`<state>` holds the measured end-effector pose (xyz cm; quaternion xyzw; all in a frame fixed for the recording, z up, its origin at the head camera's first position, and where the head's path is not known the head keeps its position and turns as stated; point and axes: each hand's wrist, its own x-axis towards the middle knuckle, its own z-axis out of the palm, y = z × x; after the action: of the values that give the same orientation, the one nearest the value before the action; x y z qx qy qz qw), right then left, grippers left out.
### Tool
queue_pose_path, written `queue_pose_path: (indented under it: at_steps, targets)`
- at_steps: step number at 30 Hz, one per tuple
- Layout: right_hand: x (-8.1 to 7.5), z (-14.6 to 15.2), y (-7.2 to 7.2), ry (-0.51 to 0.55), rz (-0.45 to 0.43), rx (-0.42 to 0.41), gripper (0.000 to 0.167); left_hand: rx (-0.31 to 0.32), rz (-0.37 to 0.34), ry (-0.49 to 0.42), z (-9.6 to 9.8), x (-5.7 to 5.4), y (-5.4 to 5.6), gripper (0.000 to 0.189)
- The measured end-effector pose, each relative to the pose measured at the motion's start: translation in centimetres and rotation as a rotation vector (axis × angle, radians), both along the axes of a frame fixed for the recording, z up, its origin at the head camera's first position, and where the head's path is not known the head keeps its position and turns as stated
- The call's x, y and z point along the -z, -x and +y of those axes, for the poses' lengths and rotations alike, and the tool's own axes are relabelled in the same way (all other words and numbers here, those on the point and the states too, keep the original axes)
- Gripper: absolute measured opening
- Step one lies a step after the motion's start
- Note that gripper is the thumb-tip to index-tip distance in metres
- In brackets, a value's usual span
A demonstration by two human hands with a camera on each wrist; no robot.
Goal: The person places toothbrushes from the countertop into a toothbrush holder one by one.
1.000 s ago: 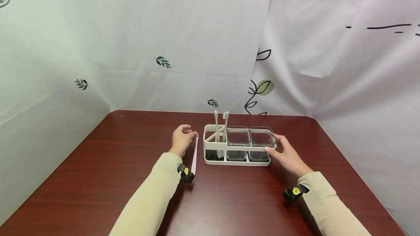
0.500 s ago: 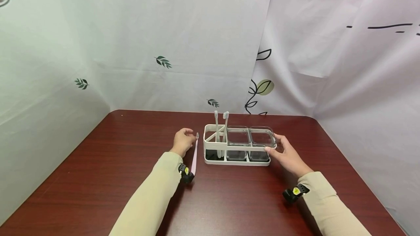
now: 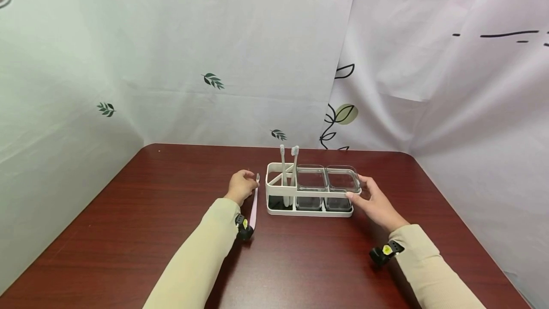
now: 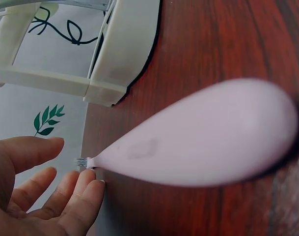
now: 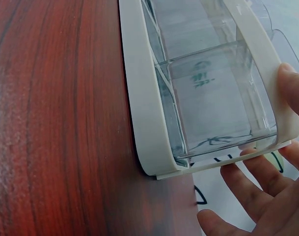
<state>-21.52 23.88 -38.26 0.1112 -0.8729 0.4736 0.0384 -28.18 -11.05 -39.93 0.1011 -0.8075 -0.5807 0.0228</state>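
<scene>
A pink toothbrush lies on the table left of a white toothbrush holder. Beside the brush's head end is my left hand; in the left wrist view its fingertips are close by the neck, the thumb stands apart, and contact is unclear. Two white toothbrushes stand in the holder's left compartment. Its other two compartments hold clear square cups. My right hand grips the holder's right end, thumb on the front of the upper rim, fingers round the side, as the right wrist view also shows.
The dark red wooden table has rounded far corners. Behind it and at both sides hangs a pale cloth printed with leaves. Each wrist wears a small black camera.
My left hand has shifted slightly right and toward me, closer to the pink toothbrush's head end. The right hand and the holder have stayed in place.
</scene>
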Motion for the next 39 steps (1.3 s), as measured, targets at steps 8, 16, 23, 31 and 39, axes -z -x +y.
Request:
queue_pose_path:
  at_steps: [8,16,23,31,39]
  targets:
    - [0.0,0.1,0.0,-0.001,0.005,0.001,0.066,0.042,0.020,0.049,-0.2,1.0,0.8,0.028]
    - [0.1,0.0,0.0,-0.020,0.010,0.008,0.066,0.051,-0.022,0.186,0.2,-0.2,0.0,0.032]
    - [-0.1,0.0,-0.1,-0.014,-0.002,0.006,0.067,0.074,0.001,0.317,0.1,-0.1,0.1,0.032]
    - [-0.2,0.0,-0.1,-0.012,-0.001,0.006,0.066,0.077,0.006,0.391,0.4,-0.2,0.4,0.032]
    - [-0.1,0.0,0.0,-0.010,-0.004,0.009,0.067,0.063,0.047,0.458,0.7,-0.1,0.2,0.029]
